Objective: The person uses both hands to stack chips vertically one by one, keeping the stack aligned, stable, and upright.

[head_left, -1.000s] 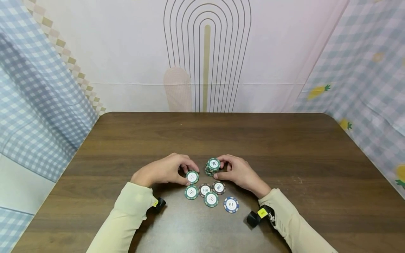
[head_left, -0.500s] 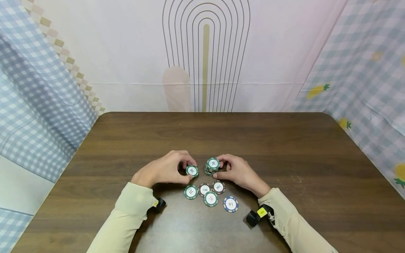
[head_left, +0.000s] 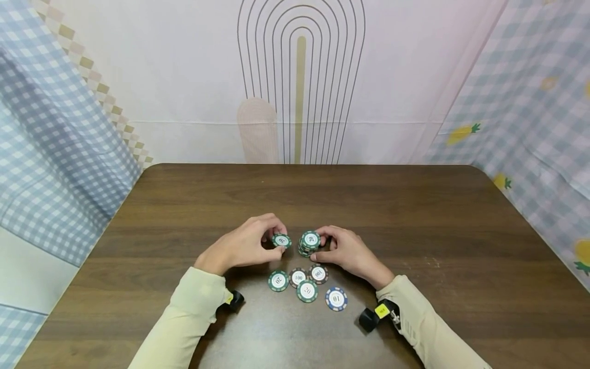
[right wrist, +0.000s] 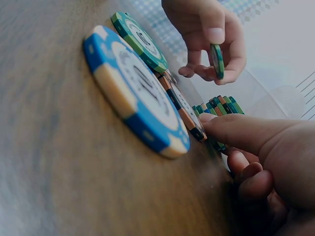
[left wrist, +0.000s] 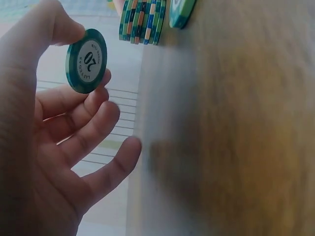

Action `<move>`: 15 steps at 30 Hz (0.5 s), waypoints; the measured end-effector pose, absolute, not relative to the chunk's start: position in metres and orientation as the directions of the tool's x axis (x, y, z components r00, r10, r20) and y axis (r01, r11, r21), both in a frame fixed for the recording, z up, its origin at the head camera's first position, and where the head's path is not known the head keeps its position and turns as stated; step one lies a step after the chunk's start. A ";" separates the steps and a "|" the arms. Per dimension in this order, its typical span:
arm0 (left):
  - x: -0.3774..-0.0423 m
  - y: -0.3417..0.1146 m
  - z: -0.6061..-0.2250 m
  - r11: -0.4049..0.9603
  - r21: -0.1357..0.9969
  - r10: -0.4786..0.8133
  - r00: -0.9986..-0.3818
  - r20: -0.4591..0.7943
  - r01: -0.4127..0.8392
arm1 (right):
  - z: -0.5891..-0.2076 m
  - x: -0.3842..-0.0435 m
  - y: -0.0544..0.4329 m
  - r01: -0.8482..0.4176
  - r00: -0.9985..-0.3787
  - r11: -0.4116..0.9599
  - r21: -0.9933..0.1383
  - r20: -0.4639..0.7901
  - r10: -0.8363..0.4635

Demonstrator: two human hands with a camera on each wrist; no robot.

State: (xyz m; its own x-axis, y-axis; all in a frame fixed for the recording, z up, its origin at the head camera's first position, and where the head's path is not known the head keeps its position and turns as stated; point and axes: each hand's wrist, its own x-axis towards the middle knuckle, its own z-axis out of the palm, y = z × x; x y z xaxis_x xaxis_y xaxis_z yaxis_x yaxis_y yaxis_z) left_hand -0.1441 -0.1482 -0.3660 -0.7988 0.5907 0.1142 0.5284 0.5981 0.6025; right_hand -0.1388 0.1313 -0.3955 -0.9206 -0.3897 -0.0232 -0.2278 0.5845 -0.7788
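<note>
My left hand [head_left: 251, 243] pinches a green poker chip [left wrist: 87, 61] marked 20 between thumb and forefinger, raised off the table and tilted; its other fingers spread loosely in the left wrist view. Just right of it stands a stack of poker chips [head_left: 310, 243], with a green 20 chip on top and several colours showing along its side. My right hand [head_left: 350, 251] holds this stack at its right side, thumb at the front and fingers behind; the fingers behind are partly hidden. The held chip is left of the stack, apart from it.
In front of the stack lie a green chip [head_left: 278, 281], another green chip [head_left: 307, 290] overlapping a brown 100 chip [head_left: 298, 277], a second brown chip [head_left: 318, 273] and a blue 10 chip [head_left: 336, 298]. All rest on the brown wooden table [head_left: 415, 220].
My left hand has lifted the green 20 chip off the table and moved it up and slightly toward the stack. The right hand and stack have stayed put.
</note>
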 end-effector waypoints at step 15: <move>-0.142 -0.132 -0.366 0.624 0.590 0.535 -0.830 0.155 0.512 | -0.395 -0.138 0.134 -0.252 -0.907 0.572 -0.781 -0.016 -0.421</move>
